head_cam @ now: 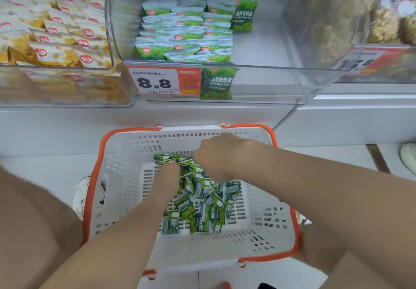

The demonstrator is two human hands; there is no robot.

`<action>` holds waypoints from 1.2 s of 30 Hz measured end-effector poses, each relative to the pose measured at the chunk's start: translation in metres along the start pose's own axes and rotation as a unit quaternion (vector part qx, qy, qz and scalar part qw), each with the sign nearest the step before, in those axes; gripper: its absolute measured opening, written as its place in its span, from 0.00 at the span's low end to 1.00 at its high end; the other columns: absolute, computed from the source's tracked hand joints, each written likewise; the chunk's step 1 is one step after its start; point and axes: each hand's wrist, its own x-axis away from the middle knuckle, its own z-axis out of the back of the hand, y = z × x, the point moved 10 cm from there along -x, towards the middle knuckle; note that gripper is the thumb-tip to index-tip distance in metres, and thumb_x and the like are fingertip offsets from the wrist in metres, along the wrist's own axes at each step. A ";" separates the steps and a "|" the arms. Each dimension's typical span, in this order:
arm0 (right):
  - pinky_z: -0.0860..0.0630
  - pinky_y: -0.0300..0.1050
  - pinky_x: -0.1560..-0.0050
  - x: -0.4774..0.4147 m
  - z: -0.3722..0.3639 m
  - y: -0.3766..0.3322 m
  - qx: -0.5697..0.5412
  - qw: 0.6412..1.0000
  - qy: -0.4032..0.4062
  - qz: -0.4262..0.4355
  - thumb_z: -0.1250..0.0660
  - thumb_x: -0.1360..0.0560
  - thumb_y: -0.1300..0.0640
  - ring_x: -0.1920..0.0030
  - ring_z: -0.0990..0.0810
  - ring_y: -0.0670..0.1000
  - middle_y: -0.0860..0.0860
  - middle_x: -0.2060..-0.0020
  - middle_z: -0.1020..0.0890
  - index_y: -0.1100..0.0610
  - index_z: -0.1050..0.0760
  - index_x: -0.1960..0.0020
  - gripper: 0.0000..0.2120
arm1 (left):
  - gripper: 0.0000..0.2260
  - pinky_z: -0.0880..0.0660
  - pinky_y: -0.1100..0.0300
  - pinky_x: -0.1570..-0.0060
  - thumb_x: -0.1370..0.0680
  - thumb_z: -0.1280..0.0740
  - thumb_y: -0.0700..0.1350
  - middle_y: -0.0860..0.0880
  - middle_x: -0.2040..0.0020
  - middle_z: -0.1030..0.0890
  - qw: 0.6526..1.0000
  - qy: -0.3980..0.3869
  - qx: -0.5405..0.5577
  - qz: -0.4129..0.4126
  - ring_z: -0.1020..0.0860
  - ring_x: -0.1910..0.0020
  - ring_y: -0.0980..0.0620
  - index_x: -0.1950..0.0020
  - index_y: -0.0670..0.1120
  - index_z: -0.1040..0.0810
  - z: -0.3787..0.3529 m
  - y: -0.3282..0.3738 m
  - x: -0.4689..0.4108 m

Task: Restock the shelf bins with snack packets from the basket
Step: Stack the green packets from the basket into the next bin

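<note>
A white basket (126, 189) with orange handles stands on the floor below the shelf. Several small green snack packets (202, 210) lie in a heap inside it. Both my hands reach down into the far end of that heap. My left hand (167, 176) is buried among the packets, its fingers hidden. My right hand (216, 156) has its fingers curled down onto the packets beside it. Above, a clear shelf bin (281, 47) holds rows of the same green packets (186, 25) on its left side.
A clear bin of yellow-and-white packets (56, 32) sits to the left, and another bin (387, 23) to the right. A red price tag (162, 81) reading 8.8 hangs on the middle bin's front. Shoes (82, 194) show on the floor beside the basket.
</note>
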 end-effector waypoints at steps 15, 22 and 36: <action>0.33 0.47 0.69 0.029 0.022 0.005 -0.010 1.000 0.021 -0.017 0.40 0.20 0.65 0.65 0.28 0.52 0.51 0.61 0.33 0.54 0.33 0.49 0.06 | 0.09 0.32 0.51 0.65 0.20 0.35 0.41 0.45 0.65 0.27 0.954 0.122 0.274 -0.022 0.30 0.66 0.49 0.59 0.43 0.31 0.075 0.007 0.046; 0.26 0.49 0.59 0.063 0.049 0.018 -0.064 0.990 0.127 0.017 0.19 0.31 0.49 0.52 0.22 0.57 0.51 0.52 0.25 0.51 0.35 0.31 0.36 | 0.10 0.15 0.47 0.60 0.15 0.36 0.47 0.34 0.55 0.17 0.823 0.023 0.566 -0.043 0.14 0.63 0.39 0.39 0.42 0.30 0.153 0.057 0.104; 0.19 0.62 0.53 0.141 0.110 0.104 -0.460 0.790 0.402 -0.051 0.28 0.28 0.41 0.60 0.17 0.59 0.54 0.63 0.15 0.53 0.19 0.52 0.16 | 0.08 0.33 0.57 0.72 0.15 0.39 0.39 0.43 0.65 0.19 0.834 0.075 0.483 -0.257 0.31 0.76 0.48 0.46 0.45 0.20 0.286 0.108 0.190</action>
